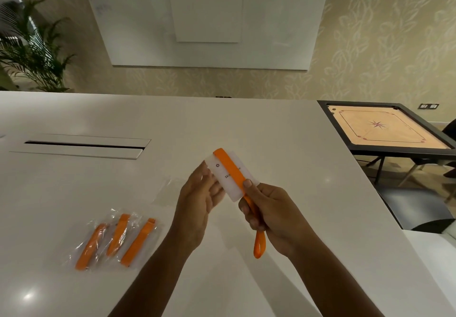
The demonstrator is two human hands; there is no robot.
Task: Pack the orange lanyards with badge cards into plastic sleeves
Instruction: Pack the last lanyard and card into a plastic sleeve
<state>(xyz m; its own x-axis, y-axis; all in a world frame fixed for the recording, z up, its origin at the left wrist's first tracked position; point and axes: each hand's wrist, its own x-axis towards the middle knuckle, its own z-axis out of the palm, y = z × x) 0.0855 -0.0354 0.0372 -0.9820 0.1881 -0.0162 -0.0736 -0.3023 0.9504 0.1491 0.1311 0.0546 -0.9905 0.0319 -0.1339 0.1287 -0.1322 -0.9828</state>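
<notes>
Above the white table, both hands hold a white badge card with an orange lanyard folded flat along its face. My left hand grips the card's left edge. My right hand pinches the lanyard against the card's near end with the thumb, and a loop of the strap hangs below the fist. An empty clear plastic sleeve lies on the table just left of my left hand. Three sleeves with orange lanyards inside lie side by side at the near left.
A long cable slot with a flap is set in the white table at the far left. Past the table's right edge stand a carrom board on a black frame and a chair. A potted plant stands at the back left.
</notes>
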